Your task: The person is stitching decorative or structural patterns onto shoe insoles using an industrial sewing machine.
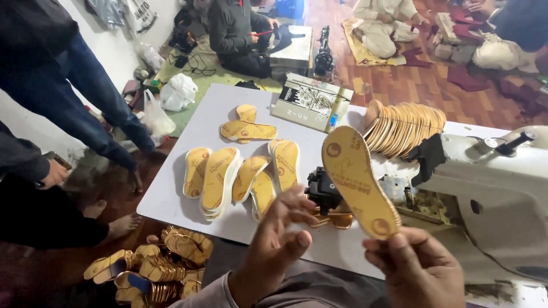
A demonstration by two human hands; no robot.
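Your right hand (419, 268) pinches the heel end of a yellow insole (358, 181), fingers clamped on its lower edge, so the insole rises tilted above them, just in front of the white sewing machine (491, 188). Your left hand (279, 239) hovers just left of the insole, fingers spread apart and not touching it. More loose insoles (240, 177) lie on the white table (171, 199), left of the machine.
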